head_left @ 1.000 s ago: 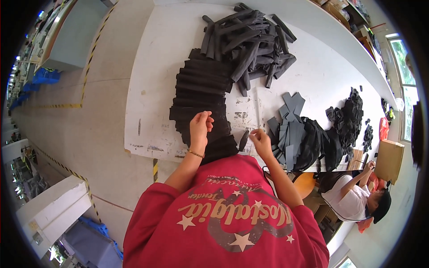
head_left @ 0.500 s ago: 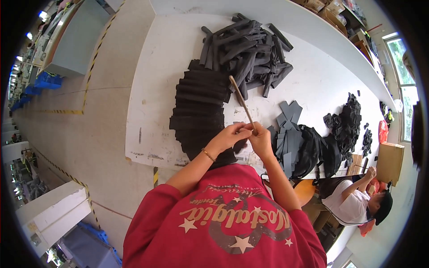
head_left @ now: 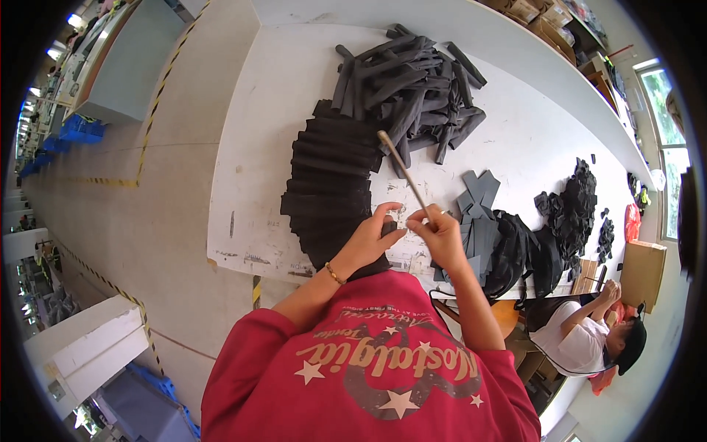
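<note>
My right hand (head_left: 442,237) is closed round the lower end of a thin brownish stick (head_left: 403,173), which slants up and away to the left over the table. Facing it, my left hand (head_left: 370,241) has its thumb and forefinger spread apart and holds nothing that I can see. Beneath and beyond the left hand lies a long overlapping row of black fabric strips (head_left: 328,173). At the row's far end sits a heap of dark grey rolled fabric tubes (head_left: 412,88). Flat grey fabric pieces (head_left: 479,214) lie just right of my right hand.
The white table (head_left: 247,147) carries bunched black fabric (head_left: 512,254) and a heap of small black pieces (head_left: 578,199) on the right. A co-worker in a white shirt (head_left: 578,342) sits at the right, beside a cardboard box (head_left: 644,272). A raised ledge (head_left: 442,18) bounds the table's far side.
My hands were together at the stick's lower end. They have moved apart: the left has let go and opened, and the right has shifted slightly right with the stick.
</note>
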Demonstrator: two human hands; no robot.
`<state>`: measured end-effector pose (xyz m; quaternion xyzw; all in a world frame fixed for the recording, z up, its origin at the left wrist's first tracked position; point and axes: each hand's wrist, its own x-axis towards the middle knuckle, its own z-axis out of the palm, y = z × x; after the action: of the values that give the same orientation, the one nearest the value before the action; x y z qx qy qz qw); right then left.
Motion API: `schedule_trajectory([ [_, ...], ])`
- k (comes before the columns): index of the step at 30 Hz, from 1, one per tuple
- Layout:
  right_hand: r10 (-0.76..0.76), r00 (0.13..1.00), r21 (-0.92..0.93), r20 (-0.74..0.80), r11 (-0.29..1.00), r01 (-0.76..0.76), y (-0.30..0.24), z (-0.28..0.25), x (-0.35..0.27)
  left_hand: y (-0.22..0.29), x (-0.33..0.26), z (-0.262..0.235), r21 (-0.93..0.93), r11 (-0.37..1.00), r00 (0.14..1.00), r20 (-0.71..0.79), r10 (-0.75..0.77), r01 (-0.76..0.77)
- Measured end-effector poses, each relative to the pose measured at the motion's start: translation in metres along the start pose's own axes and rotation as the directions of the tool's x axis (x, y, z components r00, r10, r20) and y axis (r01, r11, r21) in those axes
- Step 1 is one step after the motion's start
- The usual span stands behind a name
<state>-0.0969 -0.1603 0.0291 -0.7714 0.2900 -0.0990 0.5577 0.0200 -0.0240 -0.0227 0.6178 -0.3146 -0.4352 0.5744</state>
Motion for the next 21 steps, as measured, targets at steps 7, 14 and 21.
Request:
schedule_trajectory([
  [7, -0.127, 0.992, -0.161, 0.02, 0.979, 0.129, 0.005, 0.024, 0.004, -0.014, 0.006, 0.003, 0.355, 0.896, 0.959, 0.014, 0.282, -0.269],
  [14, 0.272, 0.907, 0.498, -0.323, 0.864, -0.082, 0.001, -0.019, 0.032, -0.008, -0.006, -0.011, 0.196, 0.979, 0.997, 0.052, 0.049, -0.059],
  [21, 0.026, 0.993, 0.32, -0.111, 0.947, 0.011, -0.002, -0.014, 0.017, -0.002, -0.007, -0.009, -0.053, 0.989, 0.986, 0.104, -0.132, 0.138],
])
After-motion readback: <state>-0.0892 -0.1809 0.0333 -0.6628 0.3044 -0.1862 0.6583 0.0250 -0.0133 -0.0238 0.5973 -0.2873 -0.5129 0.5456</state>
